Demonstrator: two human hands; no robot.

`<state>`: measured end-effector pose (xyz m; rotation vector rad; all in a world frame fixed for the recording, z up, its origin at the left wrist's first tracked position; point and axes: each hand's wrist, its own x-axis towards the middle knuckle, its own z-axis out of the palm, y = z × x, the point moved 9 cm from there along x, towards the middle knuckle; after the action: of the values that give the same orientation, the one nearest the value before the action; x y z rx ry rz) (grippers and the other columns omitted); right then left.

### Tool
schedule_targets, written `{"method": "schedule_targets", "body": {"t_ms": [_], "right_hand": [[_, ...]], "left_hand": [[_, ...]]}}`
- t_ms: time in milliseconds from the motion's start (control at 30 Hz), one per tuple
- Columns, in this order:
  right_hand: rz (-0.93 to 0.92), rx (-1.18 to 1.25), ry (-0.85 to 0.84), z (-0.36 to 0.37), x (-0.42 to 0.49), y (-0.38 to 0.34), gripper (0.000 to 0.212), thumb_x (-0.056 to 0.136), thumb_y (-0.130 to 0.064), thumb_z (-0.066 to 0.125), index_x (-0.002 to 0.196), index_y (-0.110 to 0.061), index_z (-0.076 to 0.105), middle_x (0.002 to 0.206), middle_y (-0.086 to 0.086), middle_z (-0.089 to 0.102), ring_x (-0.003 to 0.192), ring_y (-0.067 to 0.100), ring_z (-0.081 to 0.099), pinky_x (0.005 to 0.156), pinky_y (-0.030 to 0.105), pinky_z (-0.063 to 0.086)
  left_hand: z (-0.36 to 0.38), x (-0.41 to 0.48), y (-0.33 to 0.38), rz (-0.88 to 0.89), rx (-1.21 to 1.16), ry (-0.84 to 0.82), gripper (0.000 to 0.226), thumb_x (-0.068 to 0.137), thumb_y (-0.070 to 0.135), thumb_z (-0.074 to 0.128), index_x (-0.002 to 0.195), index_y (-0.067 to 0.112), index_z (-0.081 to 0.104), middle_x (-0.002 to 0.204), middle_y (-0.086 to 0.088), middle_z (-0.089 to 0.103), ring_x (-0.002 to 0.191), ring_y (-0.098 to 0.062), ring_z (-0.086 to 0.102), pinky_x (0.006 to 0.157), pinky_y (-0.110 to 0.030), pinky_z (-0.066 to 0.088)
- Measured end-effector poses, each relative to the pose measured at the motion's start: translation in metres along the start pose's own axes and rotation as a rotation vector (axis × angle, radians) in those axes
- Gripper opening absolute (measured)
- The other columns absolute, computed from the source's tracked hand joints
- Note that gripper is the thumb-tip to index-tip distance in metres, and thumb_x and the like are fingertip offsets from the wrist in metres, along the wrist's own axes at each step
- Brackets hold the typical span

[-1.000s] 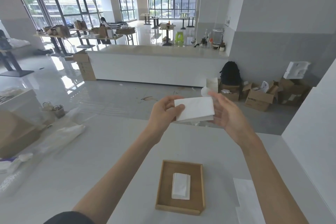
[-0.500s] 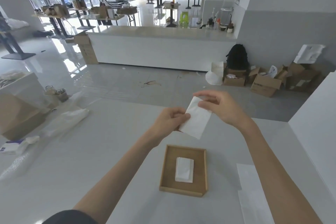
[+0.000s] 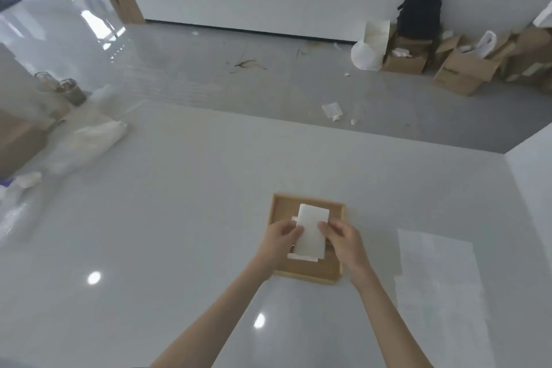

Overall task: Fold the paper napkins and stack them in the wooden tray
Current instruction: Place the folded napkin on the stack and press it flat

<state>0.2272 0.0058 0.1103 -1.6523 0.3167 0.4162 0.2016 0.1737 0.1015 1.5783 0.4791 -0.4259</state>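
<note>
Two hands meet over the wooden tray (image 3: 307, 275) on the pale worktop (image 3: 179, 218). My left hand (image 3: 280, 240) and right hand (image 3: 343, 240) each pinch a side of the folded napkin (image 3: 312, 230), with another napkin (image 3: 301, 257) just beneath, inside the tray.

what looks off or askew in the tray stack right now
The folded napkin held by both hands sits slightly skewed over the napkin underneath in the wooden tray: the lower one's edges peek out at the left and near side, so the stack isn't flush.
</note>
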Motion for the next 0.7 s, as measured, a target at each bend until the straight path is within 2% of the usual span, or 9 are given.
{"method": "schedule_targets", "body": {"t_ms": [67, 133, 200, 267, 333, 367, 433, 533, 700], "right_hand": [[0.064, -0.050, -0.038, 0.008, 0.010, 0.033, 0.018, 0.100, -0.009, 0.057, 0.107, 0.000, 0.071, 0.094, 0.009, 0.074, 0.076, 0.007, 0.070, 0.057, 0.010, 0.049], [0.110, -0.094, -0.064, 0.013, 0.021, 0.059, 0.019, 0.101, -0.003, 0.053, 0.110, -0.006, 0.069, 0.099, 0.002, 0.072, 0.084, 0.013, 0.068, 0.060, 0.007, 0.048], [0.128, -0.107, -0.041, 0.012, 0.031, 0.074, 0.022, 0.100, -0.001, 0.053, 0.112, -0.017, 0.064, 0.101, -0.007, 0.068, 0.086, 0.002, 0.063, 0.062, 0.004, 0.048], [0.149, -0.123, 0.013, 0.010, 0.049, 0.094, 0.024, 0.099, -0.005, 0.057, 0.120, -0.012, 0.066, 0.109, -0.002, 0.071, 0.093, 0.005, 0.065, 0.064, 0.010, 0.052], [0.157, -0.138, 0.072, 0.006, 0.065, 0.110, 0.027, 0.097, -0.009, 0.061, 0.123, -0.011, 0.067, 0.109, 0.002, 0.072, 0.100, 0.017, 0.069, 0.069, 0.025, 0.059], [0.153, -0.150, 0.098, 0.005, 0.071, 0.115, 0.025, 0.096, -0.010, 0.062, 0.120, -0.014, 0.067, 0.107, -0.001, 0.072, 0.101, 0.020, 0.069, 0.076, 0.034, 0.061], [0.142, -0.159, 0.142, 0.005, 0.080, 0.117, 0.025, 0.095, -0.010, 0.063, 0.118, -0.020, 0.066, 0.101, -0.008, 0.071, 0.099, 0.017, 0.069, 0.085, 0.042, 0.059], [0.145, -0.170, 0.187, 0.005, 0.089, 0.125, 0.024, 0.094, -0.013, 0.065, 0.117, -0.022, 0.066, 0.096, -0.010, 0.071, 0.091, 0.015, 0.070, 0.084, 0.045, 0.059], [0.125, -0.183, 0.261, 0.000, 0.089, 0.138, 0.025, 0.095, -0.013, 0.063, 0.119, -0.021, 0.067, 0.098, -0.005, 0.073, 0.091, 0.014, 0.070, 0.082, 0.041, 0.059]], "left_hand": [[-0.002, 0.017, -0.033, -0.066, 0.102, 0.046, 0.020, 0.098, 0.017, 0.059, 0.104, 0.000, 0.068, 0.086, -0.005, 0.068, 0.080, -0.019, 0.066, 0.078, -0.040, 0.057], [-0.003, 0.033, -0.059, -0.116, 0.213, 0.088, 0.017, 0.097, 0.017, 0.059, 0.105, 0.004, 0.067, 0.086, -0.002, 0.065, 0.080, -0.019, 0.062, 0.076, -0.035, 0.054], [-0.001, 0.043, -0.075, -0.147, 0.284, 0.109, 0.014, 0.096, 0.022, 0.059, 0.104, 0.011, 0.064, 0.090, 0.001, 0.064, 0.084, -0.019, 0.062, 0.080, -0.036, 0.054], [0.000, 0.059, -0.084, -0.167, 0.331, 0.132, 0.016, 0.097, 0.029, 0.057, 0.101, 0.016, 0.063, 0.093, 0.001, 0.066, 0.088, -0.020, 0.064, 0.080, -0.037, 0.054], [0.002, 0.072, -0.086, -0.158, 0.374, 0.156, 0.018, 0.099, 0.030, 0.054, 0.100, 0.015, 0.064, 0.093, 0.000, 0.068, 0.087, -0.019, 0.065, 0.078, -0.037, 0.055], [0.002, 0.079, -0.085, -0.144, 0.396, 0.168, 0.018, 0.099, 0.029, 0.054, 0.098, 0.014, 0.064, 0.092, -0.001, 0.069, 0.086, -0.020, 0.066, 0.077, -0.039, 0.056], [0.002, 0.090, -0.080, -0.107, 0.432, 0.193, 0.016, 0.099, 0.027, 0.055, 0.096, 0.014, 0.064, 0.090, -0.002, 0.069, 0.083, -0.020, 0.065, 0.073, -0.039, 0.055], [0.003, 0.103, -0.081, -0.096, 0.470, 0.204, 0.010, 0.100, 0.026, 0.055, 0.099, 0.016, 0.059, 0.092, 0.002, 0.067, 0.081, -0.015, 0.063, 0.068, -0.028, 0.051], [0.013, 0.112, -0.094, -0.110, 0.543, 0.168, 0.009, 0.099, 0.027, 0.055, 0.096, 0.018, 0.054, 0.095, 0.003, 0.065, 0.084, -0.017, 0.063, 0.076, -0.041, 0.056]]}}
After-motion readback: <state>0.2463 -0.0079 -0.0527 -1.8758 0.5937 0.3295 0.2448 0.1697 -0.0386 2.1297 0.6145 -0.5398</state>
